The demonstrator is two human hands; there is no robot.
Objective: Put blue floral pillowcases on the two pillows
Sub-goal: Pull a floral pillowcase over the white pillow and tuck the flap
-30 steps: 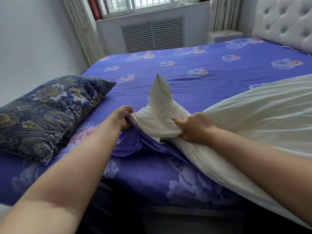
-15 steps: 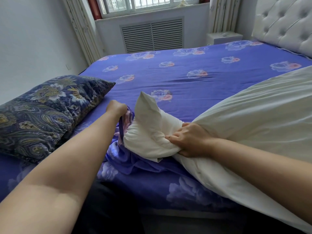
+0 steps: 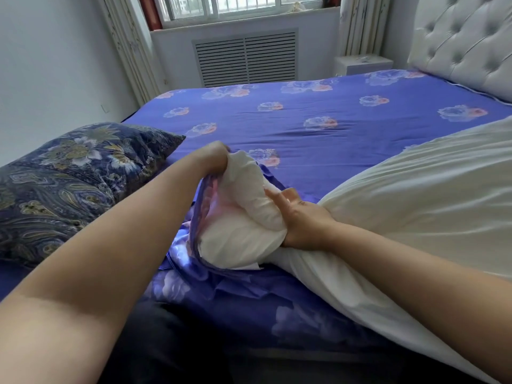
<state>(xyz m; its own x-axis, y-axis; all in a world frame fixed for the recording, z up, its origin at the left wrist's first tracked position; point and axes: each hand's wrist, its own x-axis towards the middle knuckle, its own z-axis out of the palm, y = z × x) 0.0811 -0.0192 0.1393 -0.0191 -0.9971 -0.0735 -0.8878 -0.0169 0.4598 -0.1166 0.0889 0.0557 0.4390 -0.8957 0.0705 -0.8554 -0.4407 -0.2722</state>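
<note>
At six o'clock on the bed, my left hand [image 3: 213, 156] clenches the blue floral pillowcase [image 3: 205, 200] hem while my right hand [image 3: 299, 220] clasps the white pillow [image 3: 401, 206] corner; bunched stuffing may snag the opening.

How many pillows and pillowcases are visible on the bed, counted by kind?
White bare pillow: 1
Dark paisley floral pillow: 1
Blue floral pillowcase, being pulled over the white pillow's end by the left hand and right hand: 1
Total: 3
</note>
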